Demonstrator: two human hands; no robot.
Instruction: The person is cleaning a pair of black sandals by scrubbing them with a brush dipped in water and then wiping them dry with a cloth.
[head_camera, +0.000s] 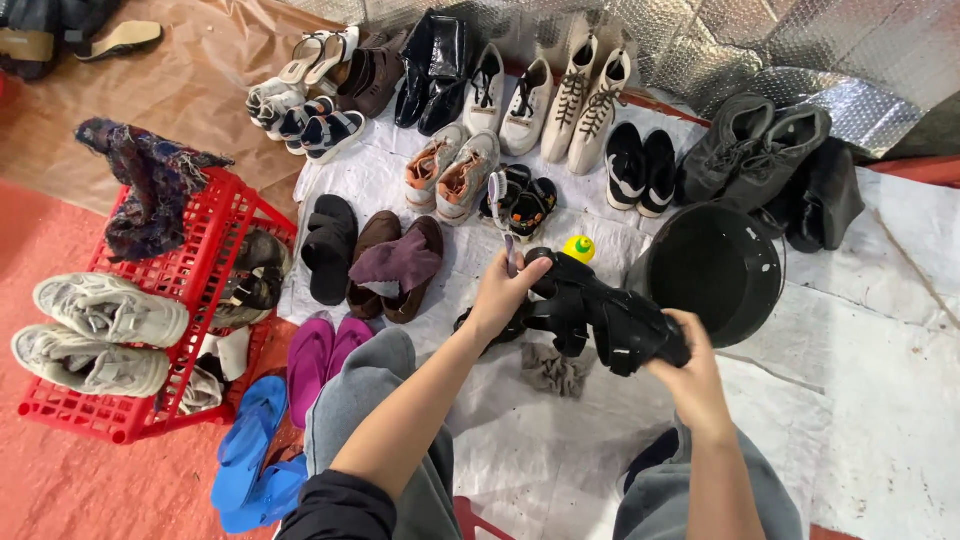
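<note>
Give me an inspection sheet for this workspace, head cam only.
Surface: white sheet on the floor, scuffed and stained.
Job's things: black strappy sandal held in both hands; small brush at the left hand.
Clutter: rows of paired shoes, black bucket, yellow-capped bottle, grey rag, red crate with worn sneakers.
Grippers: left hand closed on brush and sandal; right hand closed on sandal.
Cables: nothing seen.
Surroundings: brown paper, silver foil sheeting.
</note>
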